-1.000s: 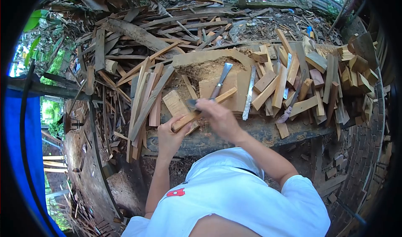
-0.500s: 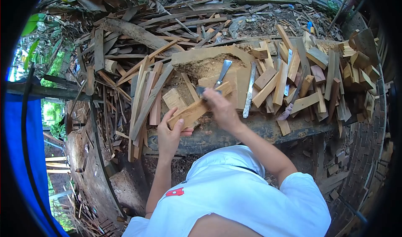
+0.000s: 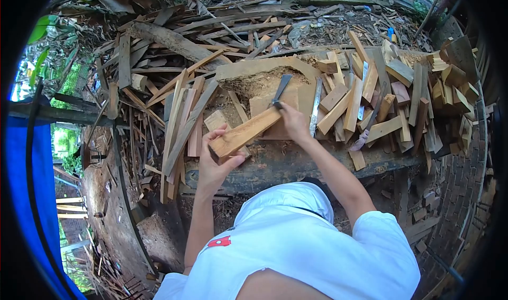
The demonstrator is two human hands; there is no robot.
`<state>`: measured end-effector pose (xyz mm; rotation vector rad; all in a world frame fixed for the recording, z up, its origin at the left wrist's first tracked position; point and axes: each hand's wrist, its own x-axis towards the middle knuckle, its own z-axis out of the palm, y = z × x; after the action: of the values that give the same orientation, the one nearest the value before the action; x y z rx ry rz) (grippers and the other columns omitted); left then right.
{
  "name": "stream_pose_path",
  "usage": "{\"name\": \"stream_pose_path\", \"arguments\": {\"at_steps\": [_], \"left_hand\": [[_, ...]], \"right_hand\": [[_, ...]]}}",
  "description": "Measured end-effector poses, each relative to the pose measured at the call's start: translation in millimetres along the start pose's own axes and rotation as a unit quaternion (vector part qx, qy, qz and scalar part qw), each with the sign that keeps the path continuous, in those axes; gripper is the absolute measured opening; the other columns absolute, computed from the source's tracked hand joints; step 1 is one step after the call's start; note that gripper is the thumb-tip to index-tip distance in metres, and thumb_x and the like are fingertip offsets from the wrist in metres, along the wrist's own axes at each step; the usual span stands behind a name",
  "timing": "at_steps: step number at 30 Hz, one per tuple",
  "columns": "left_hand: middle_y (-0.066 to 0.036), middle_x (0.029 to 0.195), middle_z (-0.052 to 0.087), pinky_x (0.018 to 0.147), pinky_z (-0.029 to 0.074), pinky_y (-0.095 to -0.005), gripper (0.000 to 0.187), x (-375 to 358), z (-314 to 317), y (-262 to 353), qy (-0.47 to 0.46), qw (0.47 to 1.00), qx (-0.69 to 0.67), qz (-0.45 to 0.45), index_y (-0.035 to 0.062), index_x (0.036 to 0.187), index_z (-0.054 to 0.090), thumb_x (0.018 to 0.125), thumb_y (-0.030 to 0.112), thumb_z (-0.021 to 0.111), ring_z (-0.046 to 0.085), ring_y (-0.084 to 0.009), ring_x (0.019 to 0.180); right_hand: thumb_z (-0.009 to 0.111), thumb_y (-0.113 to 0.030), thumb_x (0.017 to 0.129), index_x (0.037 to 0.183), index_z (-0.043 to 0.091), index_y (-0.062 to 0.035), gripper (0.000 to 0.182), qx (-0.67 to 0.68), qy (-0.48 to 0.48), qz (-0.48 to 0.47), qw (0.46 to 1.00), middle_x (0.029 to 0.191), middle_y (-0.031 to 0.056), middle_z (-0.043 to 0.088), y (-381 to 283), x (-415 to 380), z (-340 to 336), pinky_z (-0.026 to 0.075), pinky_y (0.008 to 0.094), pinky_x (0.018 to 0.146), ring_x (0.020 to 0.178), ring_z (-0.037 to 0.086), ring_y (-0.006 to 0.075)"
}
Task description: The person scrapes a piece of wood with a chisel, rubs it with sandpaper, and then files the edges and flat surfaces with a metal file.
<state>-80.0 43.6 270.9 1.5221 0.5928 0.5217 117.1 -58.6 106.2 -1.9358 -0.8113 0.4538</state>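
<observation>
- Head view, centre of the frame: a squared wooden block (image 3: 246, 132) slants from lower left to upper right, above the table (image 3: 264, 168).
- The left hand (image 3: 212, 159) holds the block's nearer end, thumb along the lower side and fingers over the upper one (the end face looks dark).
- The right hand (image 3: 294, 122) is at the far end, its fingers bent; I cannot tell whether they grip the block or the small dark thing beside it.
- Just above that end, a flat-bladed chisel (image 3: 283, 84) points up the frame, its lower part hidden.
- Behind the left fingers lies a paler wooden piece (image 3: 215, 121), partly covered.
- Right of the right hand, a stained metal strip (image 3: 316, 106) lies lengthwise, next to a crowded heap of wood offcuts (image 3: 352, 112).
- Among the offcuts, a dark curved blade (image 3: 380, 108) ends in a purple-wrapped handle (image 3: 361, 141).
- Left of centre, long wooden strips (image 3: 182, 128) lean together; a blue tarp (image 3: 26, 204) hangs at the left edge.
</observation>
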Motion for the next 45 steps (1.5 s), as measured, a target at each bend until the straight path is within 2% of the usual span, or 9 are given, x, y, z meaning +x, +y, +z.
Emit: {"name": "stream_pose_path", "arguments": {"at_steps": [2, 5, 8, 12, 14, 21, 28, 36, 45], "left_hand": [[-0.015, 0.132, 0.054, 0.087, 0.055, -0.0283, 0.047, 2, -11, -11, -0.05, 0.994, 0.099, 0.023, 0.0006, 0.121, 0.05, 0.081, 0.002, 0.075, 0.06, -0.0195, 0.112], [-0.013, 0.123, 0.061, 0.091, 0.052, -0.0271, 0.041, 2, 0, -14, 0.054, 0.987, 0.141, 0.051, -0.0019, 0.118, 0.056, 0.082, 0.004, 0.075, 0.062, -0.0173, 0.108], [-0.012, 0.115, 0.065, 0.088, 0.053, -0.027, 0.036, 6, 4, -17, 0.119, 0.987, 0.112, 0.018, -0.0043, 0.115, 0.06, 0.083, 0.005, 0.075, 0.063, -0.0152, 0.103], [-0.014, 0.111, 0.066, 0.076, 0.06, -0.0269, 0.025, 12, -1, -24, 0.12, 0.979, 0.155, 0.062, -0.0059, 0.11, 0.062, 0.088, 0.003, 0.069, 0.067, -0.016, 0.091], [-0.014, 0.11, 0.067, 0.076, 0.06, -0.0274, 0.025, 11, -1, -28, 0.13, 0.974, 0.169, 0.071, -0.0061, 0.109, 0.062, 0.088, 0.004, 0.069, 0.067, -0.0164, 0.09], [-0.01, 0.105, 0.07, 0.074, 0.056, -0.0253, 0.027, 10, -3, -32, 0.171, 0.98, 0.09, 0.04, -0.005, 0.107, 0.064, 0.085, 0.007, 0.074, 0.067, -0.0127, 0.084], [-0.008, 0.106, 0.069, 0.082, 0.054, -0.0271, 0.026, -1, 0, -36, 0.17, 0.977, 0.117, 0.047, -0.0025, 0.107, 0.066, 0.084, 0.007, 0.075, 0.065, -0.0149, 0.095], [-0.012, 0.111, 0.059, 0.086, 0.061, -0.0327, 0.024, -5, -76, -65, 0.342, 0.903, -0.258, -0.021, -0.0024, 0.11, 0.058, 0.09, 0.009, 0.067, 0.065, -0.0213, 0.099], [-0.008, 0.107, 0.057, 0.095, 0.057, -0.0328, 0.026, 21, -115, -148, 0.413, 0.883, -0.224, 0.009, -0.0005, 0.108, 0.055, 0.087, 0.004, 0.07, 0.062, -0.0199, 0.101]], "right_hand": [[0.05, -0.015, 0.097, 0.119, 0.06, -0.0052, 0.026, -0.039, 0.056, 0.006, 0.998, 0.097, 0.0209, 0.068, 35, 6, 3, 0.052, 0.0465, 0.077, 0.089, 0.066, 0.0388], [0.049, -0.012, 0.099, 0.127, 0.057, -0.002, 0.031, 0.088, 0.016, 0.014, 0.996, 0.114, 0.0232, 0.065, -19, -18, -2, 0.049, 0.0425, 0.09, 0.108, 0.063, 0.0373], [0.051, -0.008, 0.098, 0.127, 0.058, -0.0025, 0.03, 0.119, 0.094, -0.155, 0.976, 0.12, 0.0233, 0.063, -56, -45, 3, 0.047, 0.0402, 0.096, 0.114, 0.061, 0.0359], [0.051, -0.011, 0.099, 0.126, 0.058, -0.0019, 0.03, 0.095, 0.131, -0.172, 0.972, 0.118, 0.0236, 0.064, -29, -29, 5, 0.048, 0.0401, 0.093, 0.111, 0.062, 0.0365], [0.05, -0.013, 0.099, 0.127, 0.057, -0.0019, 0.031, 0.083, 0.093, 0.043, 0.991, 0.117, 0.0237, 0.064, -14, -18, 5, 0.049, 0.0405, 0.091, 0.11, 0.063, 0.0369], [0.052, 0.001, 0.092, 0.12, 0.056, -0.0015, 0.029, 0.058, 0.091, -0.235, 0.966, 0.123, 0.0203, 0.062, -86, -41, 4, 0.051, 0.0417, 0.098, 0.115, 0.06, 0.0357], [0.051, -0.027, 0.099, 0.123, 0.059, -0.0006, 0.037, -0.019, 0.028, 0.051, 0.998, 0.109, 0.0281, 0.063, 31, 7, -10, 0.048, 0.0472, 0.086, 0.102, 0.059, 0.0462], [0.046, -0.03, 0.101, 0.111, 0.06, 0.0048, 0.038, 0.165, 0.171, 0.071, 0.969, 0.091, 0.0208, 0.067, 62, -43, -23, 0.046, 0.0407, 0.082, 0.088, 0.064, 0.0319], [0.046, -0.032, 0.102, 0.108, 0.062, 0.004, 0.04, 0.102, 0.187, 0.133, 0.968, 0.089, 0.0195, 0.067, 44, -93, -52, 0.047, 0.0404, 0.078, 0.08, 0.062, 0.0282]]}}
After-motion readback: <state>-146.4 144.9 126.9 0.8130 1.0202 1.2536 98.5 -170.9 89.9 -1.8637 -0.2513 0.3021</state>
